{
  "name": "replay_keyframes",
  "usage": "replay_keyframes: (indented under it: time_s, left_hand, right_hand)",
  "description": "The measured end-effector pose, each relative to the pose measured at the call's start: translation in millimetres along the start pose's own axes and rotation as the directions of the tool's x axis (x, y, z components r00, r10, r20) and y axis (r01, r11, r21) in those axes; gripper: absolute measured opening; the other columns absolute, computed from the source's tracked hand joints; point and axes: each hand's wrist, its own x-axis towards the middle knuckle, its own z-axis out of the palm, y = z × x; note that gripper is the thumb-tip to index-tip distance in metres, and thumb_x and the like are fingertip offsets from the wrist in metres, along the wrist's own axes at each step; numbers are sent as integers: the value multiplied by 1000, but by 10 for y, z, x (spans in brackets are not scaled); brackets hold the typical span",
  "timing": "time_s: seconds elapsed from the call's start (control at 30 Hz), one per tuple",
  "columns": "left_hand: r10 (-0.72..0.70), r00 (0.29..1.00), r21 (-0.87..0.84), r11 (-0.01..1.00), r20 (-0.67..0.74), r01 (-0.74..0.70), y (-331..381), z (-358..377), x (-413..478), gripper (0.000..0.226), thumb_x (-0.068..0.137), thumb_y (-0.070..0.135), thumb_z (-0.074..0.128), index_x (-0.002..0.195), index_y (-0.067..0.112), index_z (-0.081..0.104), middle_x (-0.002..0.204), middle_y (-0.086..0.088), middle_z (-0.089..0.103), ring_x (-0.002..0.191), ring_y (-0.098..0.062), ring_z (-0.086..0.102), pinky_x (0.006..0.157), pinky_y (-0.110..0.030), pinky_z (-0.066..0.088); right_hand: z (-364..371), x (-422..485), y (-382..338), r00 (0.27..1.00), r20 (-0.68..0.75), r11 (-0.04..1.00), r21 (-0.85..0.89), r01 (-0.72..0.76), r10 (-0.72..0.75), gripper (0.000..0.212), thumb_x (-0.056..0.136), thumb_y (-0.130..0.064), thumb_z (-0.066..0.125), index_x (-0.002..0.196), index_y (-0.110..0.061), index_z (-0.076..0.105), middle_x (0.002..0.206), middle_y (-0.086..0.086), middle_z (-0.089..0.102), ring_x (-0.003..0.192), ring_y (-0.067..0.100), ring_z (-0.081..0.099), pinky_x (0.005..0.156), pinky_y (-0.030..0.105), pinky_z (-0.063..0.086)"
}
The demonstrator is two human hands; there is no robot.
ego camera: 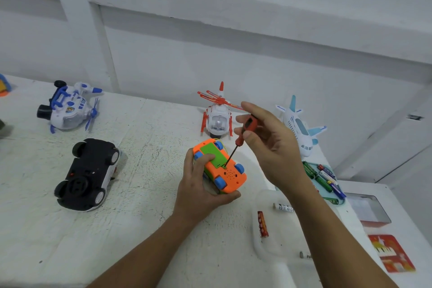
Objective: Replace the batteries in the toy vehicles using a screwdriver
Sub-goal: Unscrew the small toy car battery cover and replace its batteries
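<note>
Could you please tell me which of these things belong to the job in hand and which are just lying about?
In use: orange car, held by left hand; its green cover; screwdriver in right hand; spare batteries.
Lying about: black car, blue helicopter, red helicopter, plane, red card.

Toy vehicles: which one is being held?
The orange car, gripped underside-up by the left hand; the black car, blue helicopter, red helicopter and plane lie untouched.

A person's left hand [198,192] is gripping an upturned orange toy car [230,176], thumb pressing on its green cover [214,155], while the right hand [273,143] is pinching a red screwdriver [243,134] whose tip is meeting the cover's edge. A black car [88,174] is lying upturned nearby.
</note>
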Motion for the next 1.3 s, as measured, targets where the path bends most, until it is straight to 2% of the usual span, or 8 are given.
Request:
replay_keyframes:
  time_s: [0.1, 0.23, 0.43, 0.6, 0.73, 0.87, 1.07, 1.3]
  left_hand:
    - [-1, 1000, -6, 1000, 2, 1, 1, 1, -4, 94, 50, 92, 59, 126, 45, 31, 150, -16, 32, 131, -31, 45, 91, -46, 56]
    - [2, 1000, -10, 1000, -4, -2, 2, -1, -2, 93, 50, 92, 59, 126, 45, 31, 149, -17, 33, 130, -32, 45, 91, -47, 56]
    - [-13, 1000, -34, 999, -17, 13, 5, -1, -10, 93, 49, 91, 60, 125, 46, 32, 150, -14, 31, 130, -29, 44, 91, -42, 56]
    - [-2, 1000, -35, 999, -25, 1, -7, 25, -7, 94, 49, 93, 57, 126, 46, 30, 150, -15, 32, 132, -29, 43, 93, -28, 45]
    - [2, 1000, -43, 999, -24, -3, -13, 29, -6, 94, 49, 94, 56, 126, 47, 30, 149, -15, 33, 131, -26, 42, 92, -15, 36]
    - [-5, 1000, -41, 999, -26, 4, 2, 21, -3, 94, 48, 93, 57, 125, 46, 31, 148, -16, 34, 130, -28, 44, 92, -26, 43]
    - [3, 1000, -59, 998, -20, -4, 3, 13, 2, 94, 50, 91, 60, 126, 45, 32, 149, -15, 32, 130, -27, 44, 92, -34, 52]
    - [-13, 1000, -63, 998, -24, 12, 3, 6, 1, 94, 48, 91, 62, 126, 47, 32, 149, -14, 32, 130, -28, 44, 93, -37, 53]
  right_hand:
    - [-10, 15, -28, 998, -18, 997, -46, 54, -55, 30, 91, -20, 64, 118, -31, 60, 106, -12, 59, 99, 4, 62, 78, 22, 57]
    - [-30, 51, -50, 993, -41, 985, -138, 106, -113, 28, 95, -7, 56, 118, -22, 64, 94, 4, 59, 83, -4, 61, 76, 9, 47]
    - [-26, 50, -79, 1000, -8, 998, -65, 24, -24, 35, 97, -11, 38, 121, -26, 60, 106, -9, 66, 94, 10, 66, 87, 31, 55]
    - [-20, 68, -112, 996, 22, 991, -101, 92, -90, 19, 96, -18, 54, 108, -31, 62, 105, -11, 56, 89, -6, 61, 78, 11, 50]
    - [-13, 76, -100, 993, 9, 989, -91, 117, -117, 30, 98, -6, 48, 119, -24, 60, 96, 0, 61, 79, 8, 66, 77, 15, 51]
    - [-24, 65, -125, 999, 20, 1000, -14, 26, -26, 34, 97, -12, 37, 119, -27, 59, 99, -7, 68, 94, 7, 64, 87, 24, 53]
    - [-16, 73, -99, 996, 50, 989, -126, 82, -77, 25, 92, -24, 60, 115, -36, 60, 103, -14, 54, 97, -1, 56, 76, 10, 49]
    - [-9, 47, -68, 996, 86, 1000, -17, 13, -11, 38, 97, -20, 45, 124, -46, 50, 117, -13, 63, 101, 13, 64, 83, 30, 57]
